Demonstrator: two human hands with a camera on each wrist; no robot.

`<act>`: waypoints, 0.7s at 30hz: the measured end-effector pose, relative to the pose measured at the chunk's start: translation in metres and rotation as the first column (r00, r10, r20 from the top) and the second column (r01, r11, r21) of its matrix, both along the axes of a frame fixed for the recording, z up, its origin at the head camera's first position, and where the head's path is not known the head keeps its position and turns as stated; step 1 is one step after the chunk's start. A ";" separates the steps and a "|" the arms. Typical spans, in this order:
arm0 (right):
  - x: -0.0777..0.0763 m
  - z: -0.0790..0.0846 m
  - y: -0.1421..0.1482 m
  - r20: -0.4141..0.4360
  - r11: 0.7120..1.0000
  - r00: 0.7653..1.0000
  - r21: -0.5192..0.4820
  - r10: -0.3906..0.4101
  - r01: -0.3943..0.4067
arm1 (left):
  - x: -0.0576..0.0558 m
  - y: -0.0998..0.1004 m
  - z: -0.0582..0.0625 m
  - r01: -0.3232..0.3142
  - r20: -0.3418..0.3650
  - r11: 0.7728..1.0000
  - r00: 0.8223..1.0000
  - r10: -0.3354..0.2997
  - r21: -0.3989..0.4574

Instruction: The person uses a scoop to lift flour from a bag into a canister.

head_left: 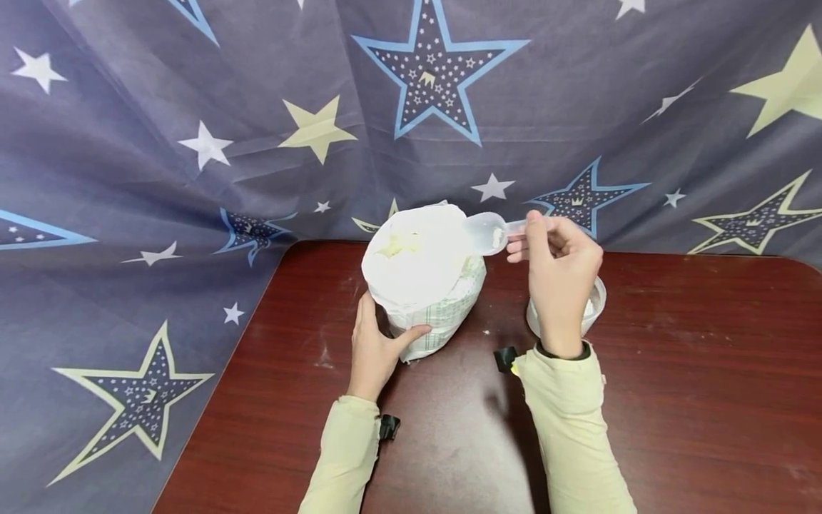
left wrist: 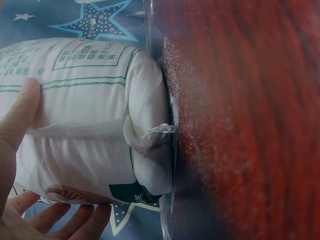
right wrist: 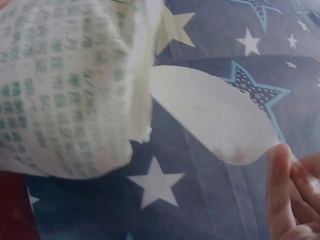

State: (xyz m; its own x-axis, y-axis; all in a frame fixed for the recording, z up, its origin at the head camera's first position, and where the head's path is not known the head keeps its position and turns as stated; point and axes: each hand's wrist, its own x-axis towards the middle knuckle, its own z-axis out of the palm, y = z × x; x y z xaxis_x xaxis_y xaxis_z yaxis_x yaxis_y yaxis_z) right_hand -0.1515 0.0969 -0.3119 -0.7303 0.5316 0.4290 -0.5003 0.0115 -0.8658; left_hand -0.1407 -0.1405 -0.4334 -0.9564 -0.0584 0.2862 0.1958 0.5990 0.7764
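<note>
A white woven bag (head_left: pixel 443 318) with green print stands tilted on the table, its open mouth bright white. My left hand (head_left: pixel 374 350) grips the bag's near left side. In the left wrist view the thumb lies on one face of the bag (left wrist: pixel 75 107) and the fingers curve under the other. My right hand (head_left: pixel 564 268) pinches the handle of a translucent plastic scoop (head_left: pixel 489 234) between thumb and fingers. The scoop's tip is at the right edge of the bag's mouth, and a little white stuff shows in its bowl. In the right wrist view the scoop (right wrist: pixel 210 117) slants toward the bag.
A white tub (head_left: pixel 599 303) with white contents stands behind my right wrist, partly hidden by it. Whitish specks dot the dark red wooden table (head_left: pixel 693 371). A grey cloth (head_left: pixel 244 178) printed with stars hangs behind the table and along its left edge.
</note>
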 end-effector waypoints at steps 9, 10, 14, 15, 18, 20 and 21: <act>-0.008 -0.015 -0.020 0.086 0.990 0.996 0.132 0.037 -0.048 | 0.000 -0.001 0.000 0.000 0.011 1.000 1.000 0.000 0.007; -0.009 -0.016 -0.023 0.095 0.986 0.995 0.159 0.031 -0.046 | 0.000 -0.001 0.000 -0.001 0.009 1.000 1.000 0.001 0.008; -0.012 -0.017 -0.034 0.128 0.964 0.992 0.262 0.007 -0.041 | 0.000 -0.001 0.000 -0.003 0.003 1.000 1.000 0.003 0.006; -0.013 -0.018 -0.037 0.137 0.958 0.991 0.284 -0.001 -0.038 | 0.000 -0.001 0.000 -0.003 0.003 1.000 1.000 0.003 0.004; -0.016 -0.020 -0.043 0.162 0.941 0.987 0.335 -0.020 -0.036 | -0.001 -0.001 -0.001 0.000 -0.002 1.000 1.000 0.000 -0.003; -0.018 -0.021 -0.046 0.178 0.931 0.984 0.362 -0.031 -0.036 | -0.001 0.000 -0.001 0.001 -0.007 1.000 1.000 -0.001 -0.007; -0.019 -0.022 -0.048 0.184 0.927 0.982 0.374 -0.033 -0.039 | -0.001 0.000 -0.001 0.001 -0.009 1.000 1.000 -0.001 -0.010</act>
